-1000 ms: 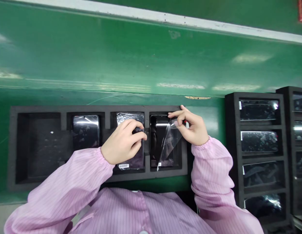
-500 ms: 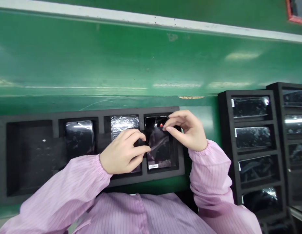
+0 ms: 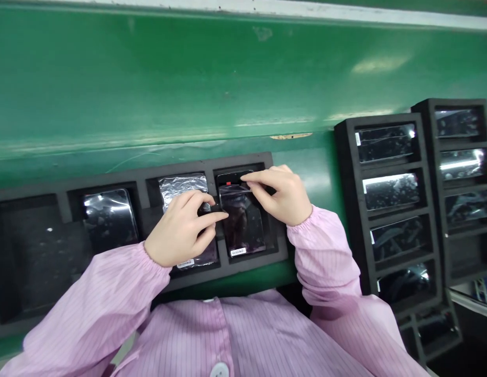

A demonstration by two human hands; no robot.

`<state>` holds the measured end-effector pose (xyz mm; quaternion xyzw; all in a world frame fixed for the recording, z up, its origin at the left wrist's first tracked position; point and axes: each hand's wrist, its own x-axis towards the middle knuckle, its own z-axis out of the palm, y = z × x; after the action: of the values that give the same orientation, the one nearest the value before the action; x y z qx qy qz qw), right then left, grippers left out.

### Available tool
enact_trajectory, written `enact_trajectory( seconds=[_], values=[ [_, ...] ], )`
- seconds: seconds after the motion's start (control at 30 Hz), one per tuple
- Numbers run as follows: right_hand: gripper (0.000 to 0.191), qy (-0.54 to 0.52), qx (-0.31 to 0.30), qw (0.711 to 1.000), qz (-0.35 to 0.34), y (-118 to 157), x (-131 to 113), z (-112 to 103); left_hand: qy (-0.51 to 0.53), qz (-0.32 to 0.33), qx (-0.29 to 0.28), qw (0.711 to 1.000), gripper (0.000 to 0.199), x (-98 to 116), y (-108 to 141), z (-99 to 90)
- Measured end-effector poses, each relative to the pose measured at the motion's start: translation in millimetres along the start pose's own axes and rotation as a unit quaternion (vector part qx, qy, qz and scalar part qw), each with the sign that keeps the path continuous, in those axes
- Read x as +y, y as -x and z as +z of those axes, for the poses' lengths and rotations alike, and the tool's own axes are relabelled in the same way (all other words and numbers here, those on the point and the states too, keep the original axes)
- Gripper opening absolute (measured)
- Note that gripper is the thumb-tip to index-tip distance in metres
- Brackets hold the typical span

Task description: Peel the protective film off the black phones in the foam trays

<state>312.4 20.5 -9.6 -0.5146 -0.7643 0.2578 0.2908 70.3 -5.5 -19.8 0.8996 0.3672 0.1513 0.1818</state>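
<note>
The tray (image 3: 64, 205) likely keeps phones (image 3: 110, 222) apart. Over it, the right hand (image 3: 283, 192) pinches clear film (image 3: 240, 196); the left hand (image 3: 183, 228) has fingers spread.

Lilac-pink sleeves (image 3: 94, 293) with thin darker stripes — bench (image 3: 188, 78) is straight-up green, tray's (image 3: 251, 262) charcoal, phone's (image 3: 243, 225) black with a red tab (image 3: 228, 184) and white label (image 3: 238, 252).

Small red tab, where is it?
Head view: the red tab sits left of the right hand, near the far end of the glossy black screen nearest that hand.
</note>
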Motion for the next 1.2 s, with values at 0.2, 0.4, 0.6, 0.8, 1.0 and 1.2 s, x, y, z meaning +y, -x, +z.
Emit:
enact_trajectory(
  seconds=[0.2, 0.4, 0.6, 0.8, 1.0, 1.2],
  values=[
    [0.014, -0.441, -0.093, 0.881, 0.143, 1, -12, 10, -0.011, -0.005, -0.003, 1.0, 0.032, 2, 1, -0.8],
    [0.021, -0.532, -0.083, 0.812, 0.227, 0, -10, 19, -0.007, -0.007, -0.011, 1.0, 0.033, 3, 0, -2.2],
    [0.037, -0.479, -0.059, 0.853, 0.198, -1, -5, 12, -0.013, -0.024, -0.03, 0.999, 0.033, 4, 1, -2.4],
    [0.033, -0.273, 0.127, 0.945, 0.13, -6, 13, -7, -0.007, -0.029, -0.014, 0.999, 0.03, 7, 0, 0.7],
    [0.04, 0.063, 0.055, 0.995, 0.049, 13, -34, 12, -0.029, -0.095, 0.014, 0.995, 0.016, 23, 1, 8.0],
    [0.074, 0.308, 0.026, 0.946, 0.097, 32, -65, 62, -0.055, -0.189, 0.082, 0.977, 0.026, 30, 4, 6.1]
  ],
)
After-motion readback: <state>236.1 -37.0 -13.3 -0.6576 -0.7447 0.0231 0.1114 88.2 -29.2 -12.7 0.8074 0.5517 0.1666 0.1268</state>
